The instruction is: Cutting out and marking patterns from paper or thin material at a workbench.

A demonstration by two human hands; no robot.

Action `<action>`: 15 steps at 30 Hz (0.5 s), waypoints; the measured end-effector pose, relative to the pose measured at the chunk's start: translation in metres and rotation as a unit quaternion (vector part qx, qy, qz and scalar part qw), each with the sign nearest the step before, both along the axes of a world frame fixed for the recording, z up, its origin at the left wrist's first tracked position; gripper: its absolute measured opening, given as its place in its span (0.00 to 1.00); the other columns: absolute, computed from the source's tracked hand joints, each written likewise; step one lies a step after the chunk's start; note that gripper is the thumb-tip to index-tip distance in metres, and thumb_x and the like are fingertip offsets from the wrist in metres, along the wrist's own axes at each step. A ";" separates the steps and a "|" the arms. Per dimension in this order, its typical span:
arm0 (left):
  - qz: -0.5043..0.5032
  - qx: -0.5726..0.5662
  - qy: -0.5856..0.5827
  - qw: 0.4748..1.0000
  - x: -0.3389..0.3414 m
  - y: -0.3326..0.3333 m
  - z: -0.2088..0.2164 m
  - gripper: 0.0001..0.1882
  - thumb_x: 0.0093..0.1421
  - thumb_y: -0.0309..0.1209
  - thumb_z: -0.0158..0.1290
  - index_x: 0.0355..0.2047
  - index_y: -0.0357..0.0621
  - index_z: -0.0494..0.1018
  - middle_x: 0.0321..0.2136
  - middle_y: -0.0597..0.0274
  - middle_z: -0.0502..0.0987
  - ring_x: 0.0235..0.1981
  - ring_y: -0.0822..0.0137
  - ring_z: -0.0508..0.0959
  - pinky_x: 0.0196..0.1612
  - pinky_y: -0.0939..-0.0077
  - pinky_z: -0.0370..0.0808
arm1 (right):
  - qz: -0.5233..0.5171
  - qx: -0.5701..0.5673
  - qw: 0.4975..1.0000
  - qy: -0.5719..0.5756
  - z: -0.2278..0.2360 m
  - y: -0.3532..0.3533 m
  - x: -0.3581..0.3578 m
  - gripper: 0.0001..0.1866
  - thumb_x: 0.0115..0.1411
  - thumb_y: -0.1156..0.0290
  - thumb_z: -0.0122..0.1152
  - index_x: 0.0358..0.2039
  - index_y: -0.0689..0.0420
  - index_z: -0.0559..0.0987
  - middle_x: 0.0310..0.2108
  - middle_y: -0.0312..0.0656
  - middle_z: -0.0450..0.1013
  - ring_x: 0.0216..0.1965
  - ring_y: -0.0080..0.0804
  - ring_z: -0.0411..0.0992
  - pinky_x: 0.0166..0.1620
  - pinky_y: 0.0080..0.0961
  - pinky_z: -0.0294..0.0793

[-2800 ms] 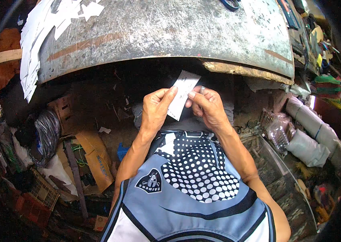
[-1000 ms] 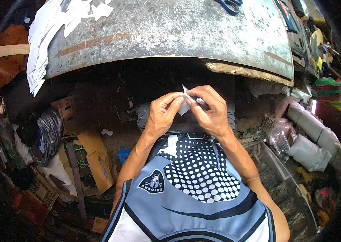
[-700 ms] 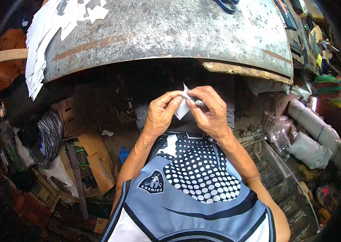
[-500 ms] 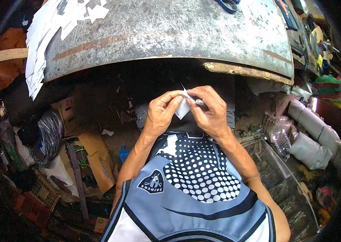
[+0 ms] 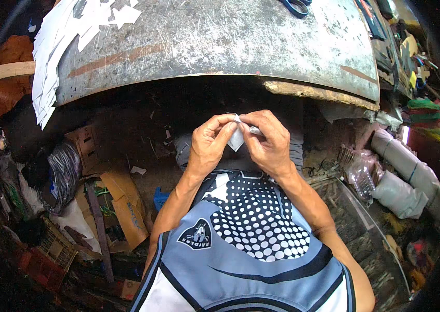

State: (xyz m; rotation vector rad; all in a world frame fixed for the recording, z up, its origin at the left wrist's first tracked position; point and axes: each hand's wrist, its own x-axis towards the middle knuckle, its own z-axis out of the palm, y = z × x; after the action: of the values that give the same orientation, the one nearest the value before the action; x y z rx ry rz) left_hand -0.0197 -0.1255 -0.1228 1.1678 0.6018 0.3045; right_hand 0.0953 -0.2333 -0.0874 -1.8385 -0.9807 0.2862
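Note:
Between my two hands, just beyond my lap, is a small pointed piece of white sheet; I cannot tell whether it is paper or something else. My left hand is closed, pinching it near its top between thumb and forefinger. From the other side my right hand pinches it close by, the fingertips of both hands nearly meeting. A short pale rod, perhaps a pen, is also tucked in the right hand's fingers. On my lap lies another white angular piece.
Ahead stands a worn metal-topped table with a rough wooden edge strip. White cut pieces pile over its left side; blue-handled scissors lie at the back. Cardboard is at left, wrapped rolls at right.
My fingertips have shifted slightly on the white piece, and its thin tip no longer rises as high above them. Both hands stay in nearly the same place.

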 end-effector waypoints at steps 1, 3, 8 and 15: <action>0.000 -0.001 0.000 1.000 0.001 0.000 0.000 0.10 0.67 0.28 0.54 0.46 0.37 0.78 0.33 0.67 0.81 0.33 0.81 0.77 0.36 0.84 0.75 | 0.000 0.001 1.000 -0.009 -0.001 0.000 0.000 0.10 0.51 0.82 0.66 0.36 0.62 0.80 0.31 0.45 0.77 0.29 0.38 0.78 0.30 0.28 0.77; -0.001 0.023 0.012 1.000 0.002 -0.001 0.000 0.10 0.66 0.28 0.54 0.45 0.38 0.78 0.32 0.66 0.81 0.32 0.81 0.77 0.36 0.84 0.75 | 0.000 0.001 1.000 -0.018 -0.004 0.000 0.001 0.10 0.50 0.83 0.66 0.35 0.62 0.80 0.30 0.45 0.77 0.29 0.38 0.78 0.30 0.28 0.77; 0.010 0.053 0.022 0.998 0.006 -0.002 0.002 0.10 0.65 0.27 0.55 0.45 0.37 0.78 0.33 0.65 0.82 0.34 0.80 0.79 0.37 0.84 0.76 | -0.001 0.018 0.999 -0.047 -0.006 0.003 0.003 0.11 0.48 0.84 0.64 0.35 0.61 0.79 0.29 0.45 0.76 0.28 0.38 0.77 0.29 0.28 0.77; 0.013 0.050 0.019 0.998 0.009 -0.003 -0.002 0.10 0.65 0.26 0.55 0.44 0.36 0.78 0.35 0.64 0.83 0.36 0.78 0.79 0.39 0.82 0.76 | -0.009 0.001 0.999 -0.044 -0.013 0.002 0.002 0.13 0.47 0.83 0.64 0.35 0.60 0.77 0.30 0.45 0.75 0.27 0.38 0.77 0.28 0.28 0.76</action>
State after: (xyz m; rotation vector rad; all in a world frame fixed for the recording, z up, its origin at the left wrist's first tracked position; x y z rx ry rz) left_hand -0.0112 -0.1280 -0.1248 1.2659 0.6413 0.3376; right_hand 0.0978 -0.2312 -0.0999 -1.8694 -1.0244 0.1939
